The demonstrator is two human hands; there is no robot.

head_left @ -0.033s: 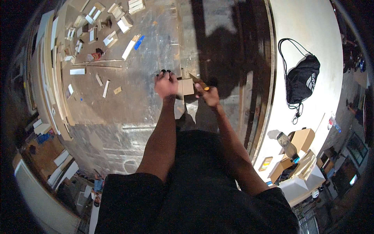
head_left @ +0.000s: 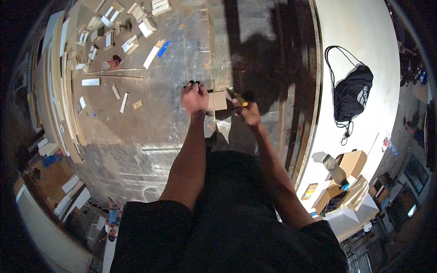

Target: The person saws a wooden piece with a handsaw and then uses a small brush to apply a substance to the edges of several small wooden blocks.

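My left hand [head_left: 195, 98] is closed, its fingers curled and dark at the tips, at the left end of a pale flat wooden block [head_left: 220, 100] on the worktable. It appears to hold the block down; the part under the hand is hidden. To the right of the block, my right hand [head_left: 248, 114] is closed around a narrow pointed tool with a yellow handle end [head_left: 237, 98]. The tool's tip points up and left, just off the block's upper right corner. Its exact kind is too small and blurred to make out.
Several small wooden assemblies [head_left: 111, 14] and offcuts lie at the far left. Long wooden strips [head_left: 59, 104] line the table's left edge. A blue scrap [head_left: 164, 48] lies beside a white strip. On the white surface at right are a black drawstring bag [head_left: 353, 94], a bottle [head_left: 335, 170] and an open cardboard box [head_left: 353, 164].
My right hand has shifted slightly right, and the tool's tip has moved right and nearer to me. The left hand and the wooden block stay almost where they were.
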